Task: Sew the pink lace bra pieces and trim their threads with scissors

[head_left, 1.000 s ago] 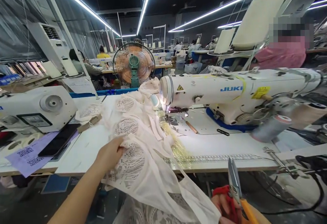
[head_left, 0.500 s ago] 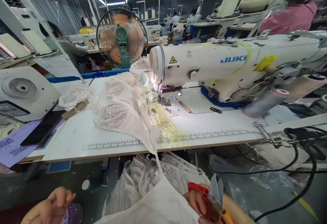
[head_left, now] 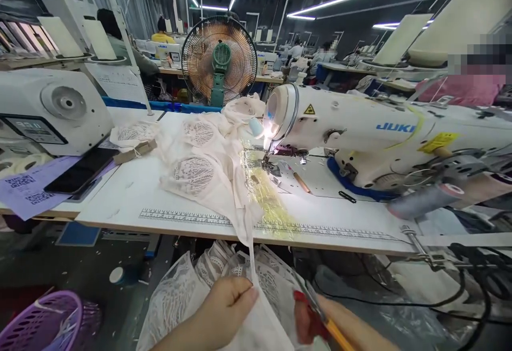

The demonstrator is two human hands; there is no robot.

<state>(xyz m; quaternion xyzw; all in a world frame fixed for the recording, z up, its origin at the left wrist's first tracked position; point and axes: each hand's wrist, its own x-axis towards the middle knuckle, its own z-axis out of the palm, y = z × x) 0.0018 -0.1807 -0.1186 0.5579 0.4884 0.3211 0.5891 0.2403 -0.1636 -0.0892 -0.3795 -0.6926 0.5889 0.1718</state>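
Observation:
My left hand [head_left: 224, 305] is closed, pinching the narrow edge of a white fabric strip [head_left: 253, 260] between thumb and fingers. That strip hangs from white lace-cupped bras [head_left: 198, 175] lying on the sewing table, running over its front edge. My right hand [head_left: 340, 316], low and to the right, grips scissors [head_left: 310, 295] with red and orange handles. Motion blurs the scissors; their blades point up and left, apart from my left hand. Beneath both hands, more white lace pieces [head_left: 168, 292] are heaped below the table edge.
A JUKI sewing machine [head_left: 360, 116] stands on the table [head_left: 120, 196], its lamp lit. Yellowish clear strips [head_left: 268, 207] lie by the needle. A phone [head_left: 80, 172] is at left, a purple basket [head_left: 76, 319] at lower left, and a fan [head_left: 219, 55] behind.
My left hand has moved right from the lower left and taken hold of the white strip. The scissors in my right hand have shifted slightly left and turned. The view has swung left.

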